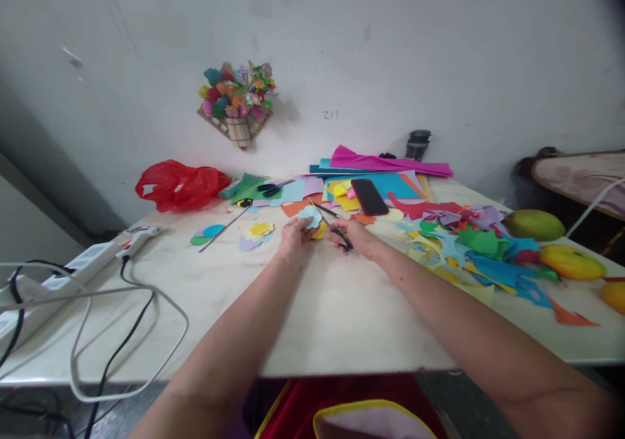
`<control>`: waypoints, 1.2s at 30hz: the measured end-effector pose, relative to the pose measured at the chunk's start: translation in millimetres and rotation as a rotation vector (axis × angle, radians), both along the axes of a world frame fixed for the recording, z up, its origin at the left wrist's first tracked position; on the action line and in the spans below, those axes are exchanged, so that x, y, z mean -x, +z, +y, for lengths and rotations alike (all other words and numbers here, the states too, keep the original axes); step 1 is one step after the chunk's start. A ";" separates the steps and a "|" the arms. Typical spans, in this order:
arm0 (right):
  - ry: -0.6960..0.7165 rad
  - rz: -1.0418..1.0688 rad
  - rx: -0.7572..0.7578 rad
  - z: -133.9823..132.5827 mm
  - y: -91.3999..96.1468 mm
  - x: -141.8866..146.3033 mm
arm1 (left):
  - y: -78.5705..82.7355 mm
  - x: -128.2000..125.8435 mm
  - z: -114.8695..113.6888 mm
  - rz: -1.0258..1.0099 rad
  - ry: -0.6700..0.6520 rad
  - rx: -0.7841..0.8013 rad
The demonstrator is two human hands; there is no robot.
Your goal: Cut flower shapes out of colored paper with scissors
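My left hand [294,234] pinches a small light-blue paper cutout [311,216], with a yellow piece behind it, just above the white table [317,309]. My right hand [352,234] is closed on the black handles of a pair of scissors [331,223]. Their blades are apart and point up-left at the edge of the cutout. Both hands sit close together at the table's middle.
Several coloured paper scraps [469,243] lie right of my hands, with sheets of paper and a black phone [369,196] behind. Cut flower shapes [256,234] lie to the left, a red plastic bag [178,184] farther back. Mangoes [534,225] rest at the right edge, a power strip [88,263] with cables at the left.
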State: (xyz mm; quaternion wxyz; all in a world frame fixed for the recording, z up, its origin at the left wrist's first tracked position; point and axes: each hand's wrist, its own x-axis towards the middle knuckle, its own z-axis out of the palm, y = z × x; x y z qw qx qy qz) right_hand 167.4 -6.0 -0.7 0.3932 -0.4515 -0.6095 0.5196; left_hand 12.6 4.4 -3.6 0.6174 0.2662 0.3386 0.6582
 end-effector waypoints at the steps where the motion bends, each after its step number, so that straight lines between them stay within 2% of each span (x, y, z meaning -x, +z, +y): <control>1: -0.004 0.003 -0.001 -1.1 1.1 0.5 | 0.6 -0.5 -0.5 -0.004 0.003 0.003; 15: -0.056 0.126 0.052 -6.5 5.2 7.8 | 5.7 -14.9 -9.0 -0.112 0.030 0.121; 26: -0.076 0.101 0.027 -9.3 3.5 9.6 | 17.6 -23.6 -20.2 -0.125 0.092 0.155; 31: -0.086 0.128 0.017 -7.3 -0.2 11.3 | 10.2 -25.2 -17.2 -0.114 0.116 0.109; 36: -0.125 0.130 0.028 -8.8 0.6 14.4 | -0.8 -24.1 -11.1 -0.066 0.074 0.069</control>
